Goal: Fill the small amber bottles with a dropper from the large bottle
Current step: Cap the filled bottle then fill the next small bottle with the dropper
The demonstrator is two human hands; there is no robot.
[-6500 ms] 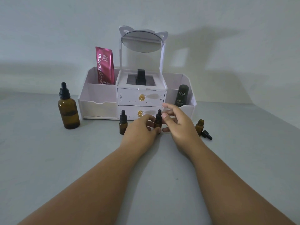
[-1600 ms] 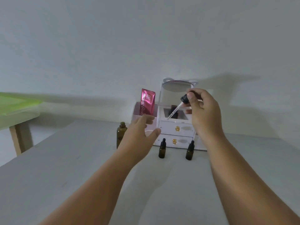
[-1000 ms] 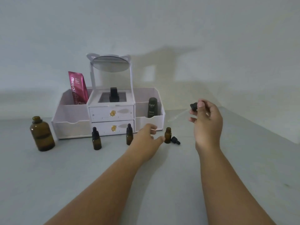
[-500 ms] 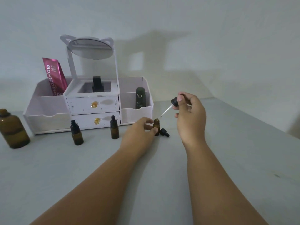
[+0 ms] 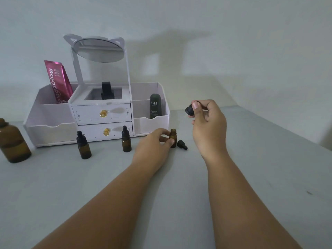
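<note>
An open small amber bottle (image 5: 173,137) stands on the grey table, and my left hand (image 5: 154,147) grips it from the left. Its small black cap (image 5: 182,144) lies just to its right. Above and right of it, my right hand (image 5: 206,121) pinches the black bulb of the dropper (image 5: 190,110); the glass tube is hard to make out. Two capped small amber bottles (image 5: 83,145) (image 5: 126,139) stand further left. The large amber bottle (image 5: 12,142) stands uncapped at the left edge.
A white cosmetic organizer (image 5: 100,112) with two drawers and a round mirror (image 5: 99,50) stands behind the bottles. It holds a pink tube (image 5: 57,81), a dark green bottle (image 5: 155,106) and a black item. A wall is close behind.
The view swung right from the large bottle to the open small one. My right hand carried the dropper over, and my left hand closed on the small bottle.
</note>
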